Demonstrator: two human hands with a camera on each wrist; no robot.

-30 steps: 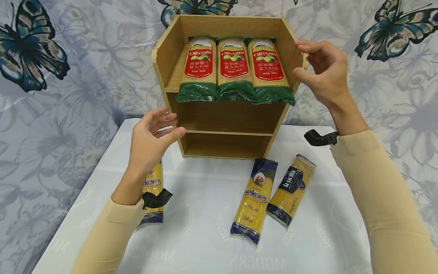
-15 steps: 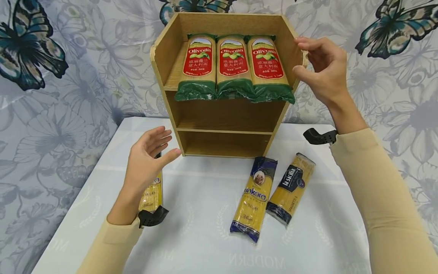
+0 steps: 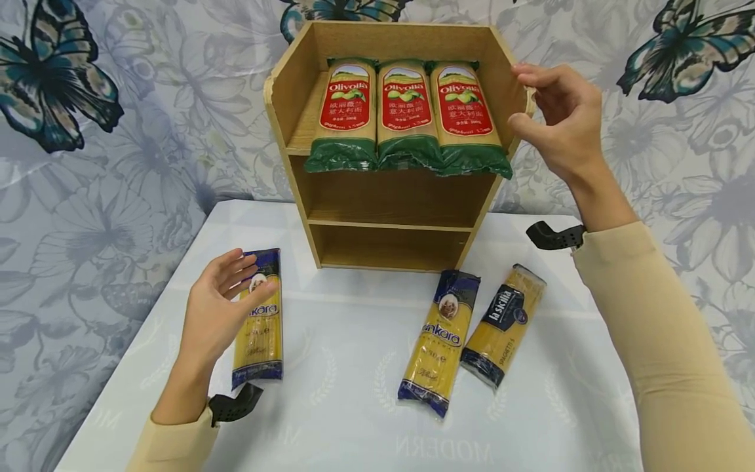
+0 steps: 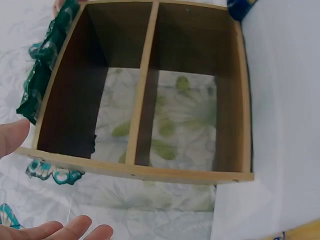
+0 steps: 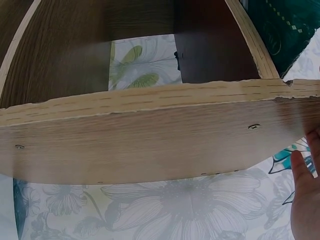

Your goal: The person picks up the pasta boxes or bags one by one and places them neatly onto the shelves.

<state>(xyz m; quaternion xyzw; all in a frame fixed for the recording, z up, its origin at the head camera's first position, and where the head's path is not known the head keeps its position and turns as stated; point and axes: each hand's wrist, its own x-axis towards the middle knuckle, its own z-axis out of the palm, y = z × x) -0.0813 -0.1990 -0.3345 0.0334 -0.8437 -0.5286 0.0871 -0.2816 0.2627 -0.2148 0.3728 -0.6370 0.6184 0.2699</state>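
Observation:
My left hand is held over the upper part of a yellow and navy Ankara pasta pack, fingers apart and holding nothing; the hand covers part of this pack. My right hand grips the upper right side of a wooden shelf, thumb and fingertips at its edge. In the right wrist view, its fingers lie by the outer face of the side panel. On the top tier, three Olivoila spaghetti packs lean back side by side, their green ends jutting past the front.
Right of centre on the white table lies a second Ankara pack, close beside a La Sicilia spaghetti pack. Behind the shelf hangs a floral cloth with butterflies. Below the top tier, the shelf has two bare compartments.
My left hand has moved away from the shelf's left side, down and left to above the left Ankara pack. My right hand has stayed at the shelf's edge.

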